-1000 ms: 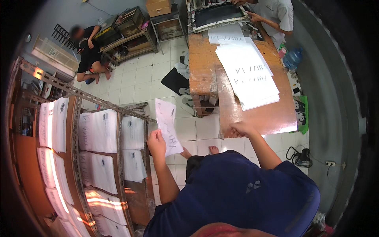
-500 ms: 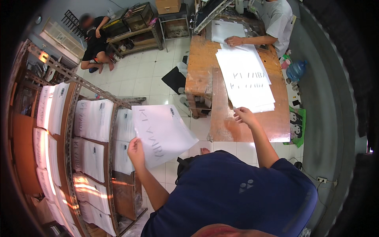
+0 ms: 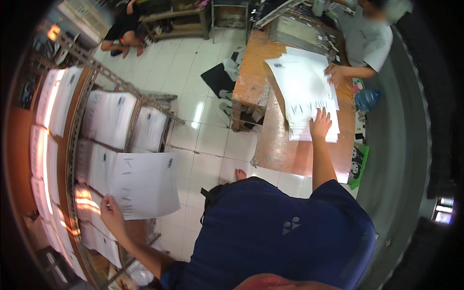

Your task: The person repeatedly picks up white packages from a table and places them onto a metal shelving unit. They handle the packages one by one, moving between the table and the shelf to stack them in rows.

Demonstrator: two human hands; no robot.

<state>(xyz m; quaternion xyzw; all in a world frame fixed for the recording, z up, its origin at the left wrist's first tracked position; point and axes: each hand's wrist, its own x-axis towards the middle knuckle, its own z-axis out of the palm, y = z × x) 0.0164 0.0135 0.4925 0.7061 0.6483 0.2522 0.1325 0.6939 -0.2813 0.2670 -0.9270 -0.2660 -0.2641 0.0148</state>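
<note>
My left hand (image 3: 113, 215) pinches the edge of a white sheet (image 3: 152, 186) with dark printed lettering and a small dark mark in one corner. That sheet hangs over the shelf rack at the left, partly covering the paper stacks there. On the wooden table my right hand (image 3: 320, 124) lies with fingers spread on the near part of a loose pile of white printed sheets (image 3: 295, 89). Across the table, a co-worker's hand (image 3: 334, 73) is at the right edge of the same pile.
A metal rack (image 3: 79, 140) of stacked white sheets stands at the left. The wooden table (image 3: 299, 159) is at the right, with a flat printing frame (image 3: 300, 35) at its far end. Another person (image 3: 126, 34) sits far left. A blue water jug (image 3: 368, 100) stands beyond the table.
My left hand has carried its sheet left and nearer, over the rack. My right hand has moved from the pile's near corner onto its top. The co-worker's hand has come to the pile's right edge.
</note>
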